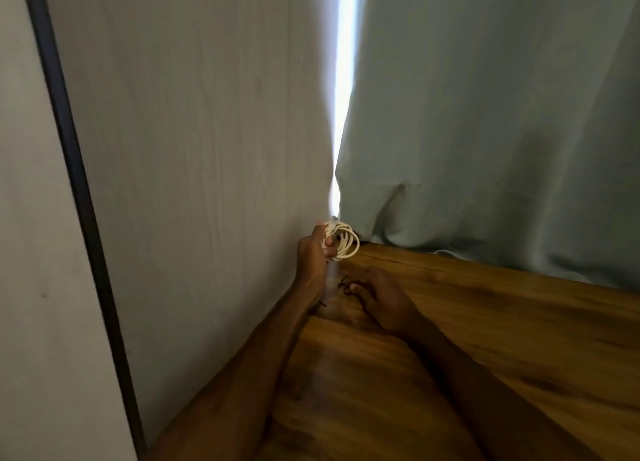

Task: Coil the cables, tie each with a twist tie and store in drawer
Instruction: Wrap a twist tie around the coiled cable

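1. Your left hand [313, 252] has its fingers curled round the coil [343, 241], above the worktop [485, 322], at 11 o'clock from your right hand [379, 296]. Grip all loops together.
2. The right hand lies by the dark ties [344, 285] at its 10 o'clock. Whether its fingers pinch one, I cannot tell.
3. Take one tie only and wrap it beside your left thumb.

Cable coil [341, 240] in left hand [311, 254] (white)

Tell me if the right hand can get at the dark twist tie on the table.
Likely yes: the right hand lies on the table right at the twist tie, nothing between them.
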`<move>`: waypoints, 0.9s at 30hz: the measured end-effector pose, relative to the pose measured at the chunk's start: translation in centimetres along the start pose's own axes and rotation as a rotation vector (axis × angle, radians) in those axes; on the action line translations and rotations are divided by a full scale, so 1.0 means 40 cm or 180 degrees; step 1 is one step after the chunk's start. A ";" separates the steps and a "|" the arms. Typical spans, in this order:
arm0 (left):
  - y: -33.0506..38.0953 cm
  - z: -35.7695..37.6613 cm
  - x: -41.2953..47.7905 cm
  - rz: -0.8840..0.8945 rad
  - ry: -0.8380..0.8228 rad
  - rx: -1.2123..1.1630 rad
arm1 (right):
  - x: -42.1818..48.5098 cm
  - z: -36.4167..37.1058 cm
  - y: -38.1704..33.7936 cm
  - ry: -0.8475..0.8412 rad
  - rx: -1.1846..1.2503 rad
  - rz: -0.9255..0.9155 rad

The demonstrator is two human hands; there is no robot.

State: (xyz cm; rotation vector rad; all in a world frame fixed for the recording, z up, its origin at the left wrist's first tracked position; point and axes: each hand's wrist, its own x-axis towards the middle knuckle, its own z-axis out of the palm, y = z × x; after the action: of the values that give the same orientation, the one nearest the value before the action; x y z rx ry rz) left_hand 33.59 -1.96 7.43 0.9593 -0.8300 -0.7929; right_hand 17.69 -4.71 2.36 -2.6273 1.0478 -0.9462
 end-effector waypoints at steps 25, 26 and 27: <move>-0.100 0.215 -0.224 -0.0463 -0.1095 0.0710 | -0.345 -0.327 0.157 0.1095 0.2079 0.1630; -0.117 0.245 -0.238 -0.0480 -0.1205 0.0754 | -0.349 -0.332 0.162 0.1194 0.2191 0.1654; -0.134 0.275 -0.249 -0.0488 -0.1310 0.0778 | -0.353 -0.337 0.165 0.1275 0.2270 0.1652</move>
State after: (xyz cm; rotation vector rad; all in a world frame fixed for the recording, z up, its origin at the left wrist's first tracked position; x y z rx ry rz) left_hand 18.44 0.63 3.82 1.1022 -1.2418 -1.0589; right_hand -2.11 0.92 3.54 -1.5342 1.1116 -1.4005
